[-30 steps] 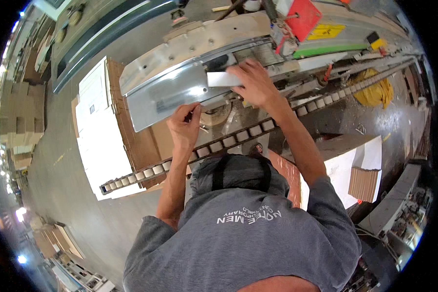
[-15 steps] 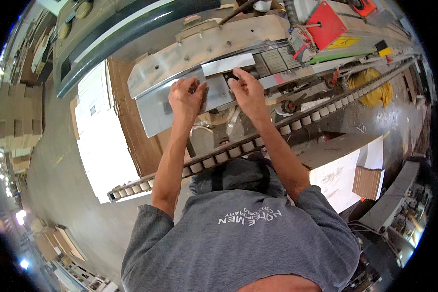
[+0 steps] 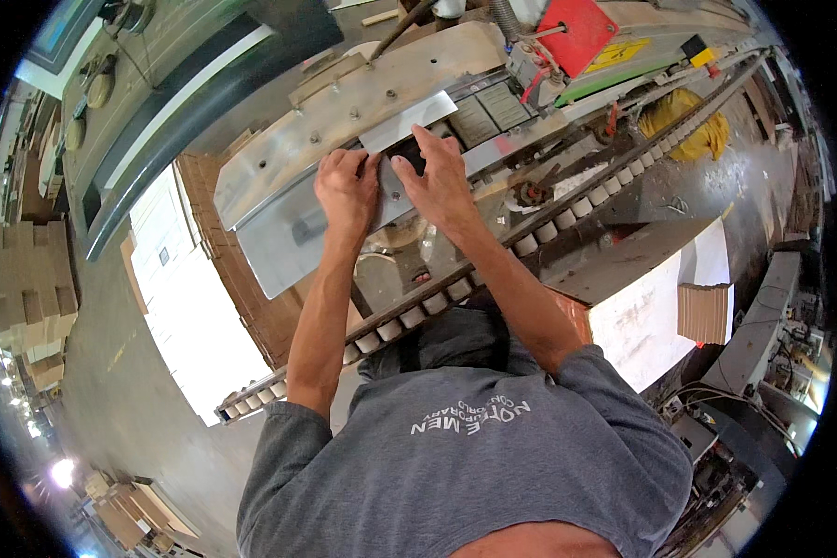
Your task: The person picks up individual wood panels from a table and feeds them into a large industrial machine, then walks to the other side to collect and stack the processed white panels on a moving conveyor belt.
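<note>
Only the head view here, and I'll use the grey metal plate (image 3: pixel 283 244) as the landmark. The white strip (image 3: pixel 409 121) is at the plate's far right corner, lying along the machine bed, so I'd call laying it down done. Getting clear of it isn't: both hands are right there. The left hand (image 3: pixel 348 193) is over the plate by the strip's near end, fingertips bunched together, and honestly I can't tell if anything's pinched in them. The right hand (image 3: pixel 434 181) is just right of it at the plate's right end, thumb and index spread apart, index tip at the strip's near edge; can't say for sure if it's touching. The two hands are close but apart. Past the plate's right end there's a dark slotted section (image 3: pixel 495 113) the strip doesn't cover. A roller rail (image 3: pixel 388 329) runs on the near side of the plate, and white-topped cardboard (image 3: pixel 195 302) sits to its left.
</note>
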The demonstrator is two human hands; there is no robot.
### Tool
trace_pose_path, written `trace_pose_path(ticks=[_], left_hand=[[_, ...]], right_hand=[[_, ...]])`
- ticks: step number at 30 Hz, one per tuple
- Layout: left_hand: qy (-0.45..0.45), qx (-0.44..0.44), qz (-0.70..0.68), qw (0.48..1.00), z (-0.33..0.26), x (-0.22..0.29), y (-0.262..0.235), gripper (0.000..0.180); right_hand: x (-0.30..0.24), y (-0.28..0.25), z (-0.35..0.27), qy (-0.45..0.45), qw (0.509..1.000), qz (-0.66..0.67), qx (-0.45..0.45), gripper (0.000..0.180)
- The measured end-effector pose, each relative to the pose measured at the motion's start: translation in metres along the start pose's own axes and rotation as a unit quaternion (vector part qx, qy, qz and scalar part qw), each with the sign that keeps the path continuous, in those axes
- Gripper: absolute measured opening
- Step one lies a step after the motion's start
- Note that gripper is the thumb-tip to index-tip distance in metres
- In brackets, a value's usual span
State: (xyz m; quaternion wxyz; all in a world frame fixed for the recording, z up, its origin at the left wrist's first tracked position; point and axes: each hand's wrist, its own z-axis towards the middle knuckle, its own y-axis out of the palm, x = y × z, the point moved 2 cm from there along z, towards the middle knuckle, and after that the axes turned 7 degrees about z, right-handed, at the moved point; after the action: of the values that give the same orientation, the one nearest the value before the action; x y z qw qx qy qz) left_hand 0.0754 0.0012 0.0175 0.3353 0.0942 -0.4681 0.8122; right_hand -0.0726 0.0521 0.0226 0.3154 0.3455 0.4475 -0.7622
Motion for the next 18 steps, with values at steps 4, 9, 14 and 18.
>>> trace_pose_path(ticks=[4, 9, 14, 18], left_hand=[[0.020, 0.003, -0.006, 1.000, 0.010, 0.023, 0.021, 0.012], [0.033, -0.025, 0.020, 0.999, 0.020, 0.046, 0.041, 0.011], [0.054, -0.024, 0.013, 0.998, 0.034, 0.074, 0.078, 0.011], [0.082, -0.033, 0.002, 0.996, 0.042, 0.093, 0.097, 0.012]], right_hand=[[0.016, -0.014, 0.009, -0.021, 0.999, -0.019, 0.041, 0.055], [0.034, -0.034, 0.021, -0.022, 0.998, -0.043, 0.045, 0.055], [0.058, -0.061, 0.033, -0.023, 0.996, -0.052, 0.063, 0.056], [0.072, -0.075, 0.034, -0.019, 0.995, -0.084, 0.047, 0.057]])
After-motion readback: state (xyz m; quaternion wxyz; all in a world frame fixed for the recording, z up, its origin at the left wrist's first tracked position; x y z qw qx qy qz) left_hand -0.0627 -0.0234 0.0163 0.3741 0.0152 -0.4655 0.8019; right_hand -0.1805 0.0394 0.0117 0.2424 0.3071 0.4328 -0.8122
